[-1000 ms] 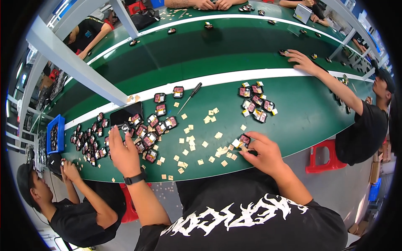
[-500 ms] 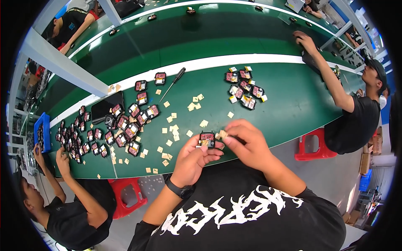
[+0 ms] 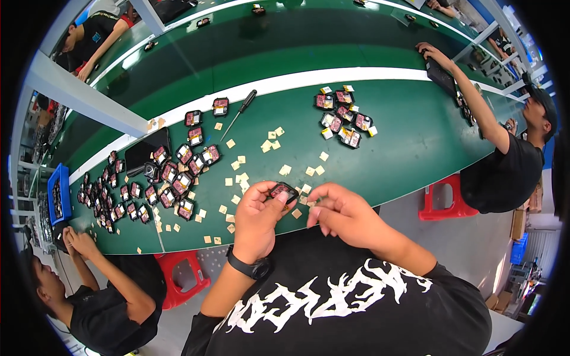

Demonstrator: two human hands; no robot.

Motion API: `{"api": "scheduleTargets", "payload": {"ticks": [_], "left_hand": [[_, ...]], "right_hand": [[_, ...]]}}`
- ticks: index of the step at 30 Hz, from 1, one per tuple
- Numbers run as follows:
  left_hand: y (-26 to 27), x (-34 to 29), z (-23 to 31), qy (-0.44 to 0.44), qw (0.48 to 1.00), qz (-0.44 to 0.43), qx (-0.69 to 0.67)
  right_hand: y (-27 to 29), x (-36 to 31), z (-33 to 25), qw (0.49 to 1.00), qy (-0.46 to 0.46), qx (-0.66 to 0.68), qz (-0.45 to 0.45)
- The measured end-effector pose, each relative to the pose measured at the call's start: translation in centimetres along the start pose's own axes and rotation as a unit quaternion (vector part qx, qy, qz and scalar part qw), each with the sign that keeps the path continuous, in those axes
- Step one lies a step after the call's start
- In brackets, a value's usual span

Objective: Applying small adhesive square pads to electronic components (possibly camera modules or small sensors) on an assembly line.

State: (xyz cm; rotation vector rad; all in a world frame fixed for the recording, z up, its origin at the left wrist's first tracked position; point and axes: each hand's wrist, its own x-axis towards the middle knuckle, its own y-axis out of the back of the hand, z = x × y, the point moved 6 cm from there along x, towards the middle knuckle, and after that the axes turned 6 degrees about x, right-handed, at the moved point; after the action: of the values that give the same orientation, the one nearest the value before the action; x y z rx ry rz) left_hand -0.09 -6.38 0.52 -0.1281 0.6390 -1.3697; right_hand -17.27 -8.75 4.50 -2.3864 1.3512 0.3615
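My left hand (image 3: 256, 222) grips a small black device case (image 3: 284, 191) with a reddish circuit board inside, its thumb pressed across the near edge. The case is tilted, so part of its face is hidden. Beside it, my right hand (image 3: 347, 215) is half curled, thumb and fingers apart, with nothing visible between them. Small beige paper squares (image 3: 285, 170) lie scattered on the green table around both hands, and one square (image 3: 297, 213) rests between them.
Many similar cases (image 3: 183, 181) crowd the left; a smaller group (image 3: 350, 137) sits to the right. A screwdriver (image 3: 239, 114) lies near the white ledge (image 3: 285, 83). Co-workers sit on both sides, near red stools (image 3: 446, 199). A blue bin (image 3: 59, 193) stands far left.
The case in my left hand has tilted and shifted slightly left and up. My right hand has let go of beige squares, and more of them lie on the table near it.
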Motion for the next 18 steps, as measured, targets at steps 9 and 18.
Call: {"api": "scheduleTargets", "payload": {"ticks": [9,18], "left_hand": [[1.3,-0.3,0.4,-0.033,0.998,-0.017,0.059],[-0.1,-1.1,2.1,-0.070,0.991,-0.033,0.105]], "right_hand": [[-1.3,0.1,0.4,0.997,-0.076,0.022,0.004],[-1.4,0.7,0.3,0.990,-0.112,0.082,0.013]]}}
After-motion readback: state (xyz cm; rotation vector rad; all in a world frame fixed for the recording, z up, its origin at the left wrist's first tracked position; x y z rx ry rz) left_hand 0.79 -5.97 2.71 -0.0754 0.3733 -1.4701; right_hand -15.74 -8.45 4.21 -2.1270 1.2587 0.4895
